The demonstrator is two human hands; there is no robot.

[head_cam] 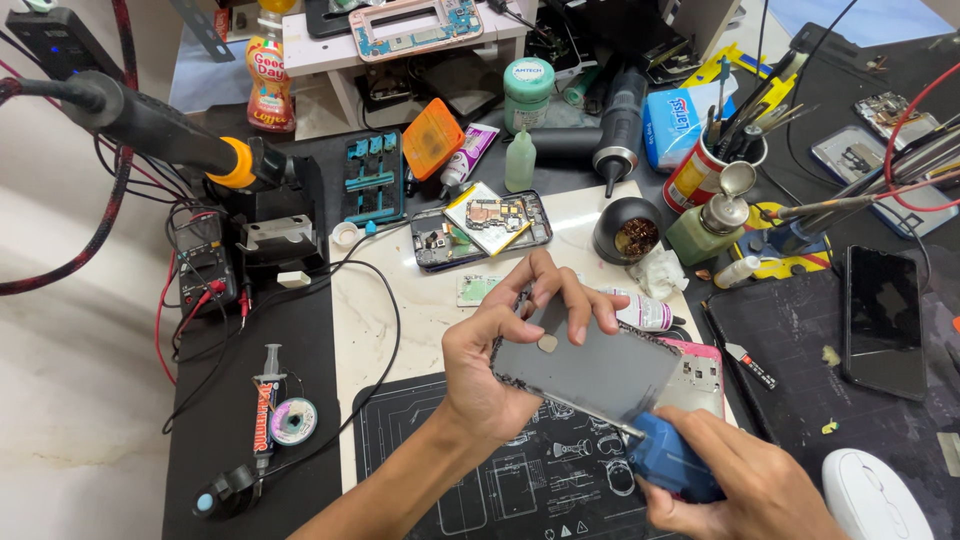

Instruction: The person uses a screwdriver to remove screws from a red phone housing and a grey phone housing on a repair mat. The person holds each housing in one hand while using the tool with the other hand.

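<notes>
Overhead, left hand point(500, 345) gripping panel point(590, 370)

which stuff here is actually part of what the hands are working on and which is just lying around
In use:
- left hand, grip on the flat grey phone panel
- right hand, grip on the blue-handled tool
- pink-edged phone frame under the panel

Lying about:
- opened phone with bare circuit board
- black phone with dark screen
- white computer mouse
- small green plastic bottle
- red tin of tools

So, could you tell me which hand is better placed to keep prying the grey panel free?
Probably the right hand: it grips the blue tool, tip at the grey panel edge; the left hand steadies it.
</notes>
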